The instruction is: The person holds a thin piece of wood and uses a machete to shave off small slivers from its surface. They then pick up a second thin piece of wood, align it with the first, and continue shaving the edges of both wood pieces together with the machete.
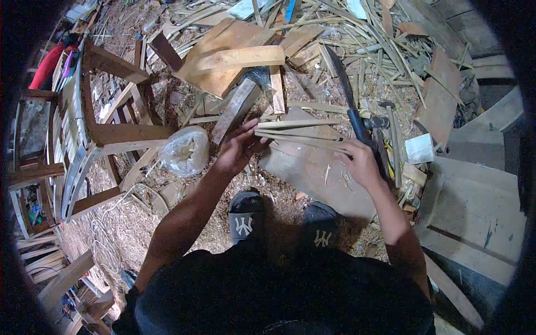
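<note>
Several thin wooden strips [301, 134] stretch sideways between my two hands. My left hand [240, 148] is closed round their left ends, palm partly turned up. At the right ends, the fingers of my right hand [357, 159] pinch the lower strips. Beneath the strips lies a flat grey-brown board [312, 167]. A dark wooden block [236, 109] rests just beyond my left hand. A machete [349, 95] with a black handle lies beyond my right hand, and a hammer [379, 121] is beside its handle.
A clear plastic bag [184, 151] sits at the left near a wooden frame [123, 134]. Split strips and planks [240, 58] are heaped at the back. Slippers [244, 218] stand on wood shavings. Grey panels [472, 206] are at the right, coiled cord [103, 245] at the lower left.
</note>
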{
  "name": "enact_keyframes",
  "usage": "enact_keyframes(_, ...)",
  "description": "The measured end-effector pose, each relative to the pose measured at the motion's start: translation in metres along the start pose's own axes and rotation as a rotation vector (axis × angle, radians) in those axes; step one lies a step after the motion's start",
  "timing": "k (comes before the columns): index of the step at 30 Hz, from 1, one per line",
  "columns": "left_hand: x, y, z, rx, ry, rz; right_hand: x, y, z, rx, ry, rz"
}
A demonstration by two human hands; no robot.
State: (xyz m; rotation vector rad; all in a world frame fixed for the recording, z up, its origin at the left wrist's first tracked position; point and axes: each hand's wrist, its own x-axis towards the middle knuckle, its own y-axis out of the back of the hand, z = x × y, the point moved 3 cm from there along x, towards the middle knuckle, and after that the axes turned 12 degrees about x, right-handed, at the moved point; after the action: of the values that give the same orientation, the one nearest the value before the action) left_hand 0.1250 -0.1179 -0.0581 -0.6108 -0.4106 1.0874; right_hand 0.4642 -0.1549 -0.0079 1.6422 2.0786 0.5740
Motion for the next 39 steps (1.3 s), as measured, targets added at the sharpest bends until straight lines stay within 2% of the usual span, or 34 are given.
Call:
enact_keyframes(2,-0.005,0.027,-0.018,-0.060,0.163,0.121,-0.001,0.001,-0.002,-0.021,-0.015,0.005)
enact_keyframes(3,-0.001,0.020,-0.012,0.016,0.337,0.259,0.000,0.003,-0.003,-0.018,0.000,0.013)
enact_keyframes(4,0.003,0.015,-0.009,0.014,0.334,0.255,0.001,0.005,-0.004,-0.016,0.016,0.020)
enact_keyframes(6,0.008,0.007,-0.009,0.204,0.440,0.345,0.003,0.004,0.002,-0.028,0.004,0.002)
enact_keyframes(7,0.010,0.000,-0.005,0.314,0.410,0.379,0.004,0.003,0.005,-0.036,-0.007,-0.018)
enact_keyframes(10,0.013,0.012,-0.015,0.330,0.423,0.443,0.006,0.001,0.003,0.007,-0.062,0.005)
enact_keyframes(13,0.012,0.020,-0.017,0.195,0.485,0.459,0.008,0.000,-0.004,-0.023,-0.066,0.060)
enact_keyframes(17,0.012,0.020,-0.019,0.214,0.454,0.406,0.008,-0.001,-0.004,-0.036,-0.031,0.018)
enact_keyframes(19,0.014,0.014,-0.016,0.288,0.464,0.545,0.008,0.000,-0.002,-0.031,-0.033,-0.002)
enact_keyframes(20,0.012,0.017,-0.017,0.288,0.465,0.548,0.007,-0.001,-0.001,-0.030,-0.033,-0.004)
enact_keyframes(22,0.012,0.020,-0.020,0.296,0.426,0.457,0.005,0.000,0.000,-0.025,-0.055,-0.004)
enact_keyframes(25,0.012,0.013,-0.014,0.450,0.420,0.511,0.004,0.000,0.000,-0.007,-0.035,0.008)
enact_keyframes(28,0.014,0.009,-0.006,0.442,0.387,0.522,0.004,0.000,0.003,-0.019,0.041,0.003)
enact_keyframes(29,0.014,0.008,-0.002,0.638,0.399,0.521,0.003,-0.001,0.007,-0.019,0.038,0.003)
enact_keyframes(33,0.013,0.009,-0.003,0.557,0.420,0.531,0.002,-0.004,0.009,-0.029,0.056,0.020)
enact_keyframes(35,0.014,0.008,0.002,0.732,0.447,0.471,0.001,-0.003,0.005,-0.020,0.063,0.037)
enact_keyframes(39,0.012,0.016,-0.002,0.684,0.410,0.425,0.001,-0.005,0.007,-0.045,0.030,0.032)
